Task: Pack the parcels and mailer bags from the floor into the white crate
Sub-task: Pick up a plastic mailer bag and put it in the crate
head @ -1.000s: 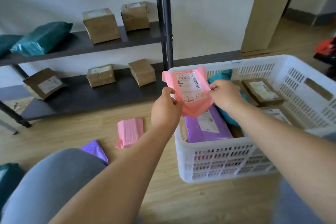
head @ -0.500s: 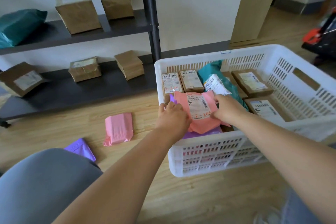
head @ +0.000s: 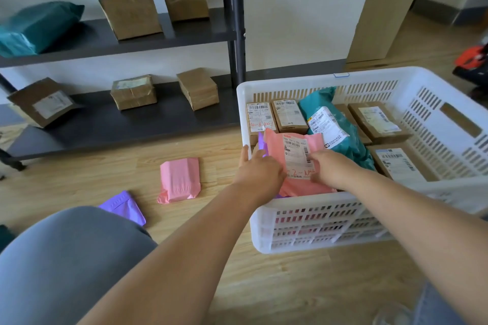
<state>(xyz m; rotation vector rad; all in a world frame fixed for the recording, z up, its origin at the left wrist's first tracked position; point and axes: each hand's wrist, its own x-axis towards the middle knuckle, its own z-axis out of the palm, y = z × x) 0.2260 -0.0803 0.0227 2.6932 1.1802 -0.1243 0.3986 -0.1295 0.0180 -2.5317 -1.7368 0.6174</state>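
Left hand (head: 260, 170) and right hand (head: 331, 169) gripping one pink mailer (head: 303, 187) inside white crate (head: 290, 81), beyond the grip five brown boxes (head: 380, 122), one teal bag (head: 317, 99)

Mailer (head: 298, 158), gripped by left hand (head: 260, 169) and right hand (head: 332, 166), lies in crate (head: 317, 224) near-left corner. Boxes (head: 286, 115) just behind grip, bagged parcel (head: 343, 137) behind-right. Left of grip, outside crate: floor mailer (head: 179, 179), shelf (head: 132, 124) behind it.
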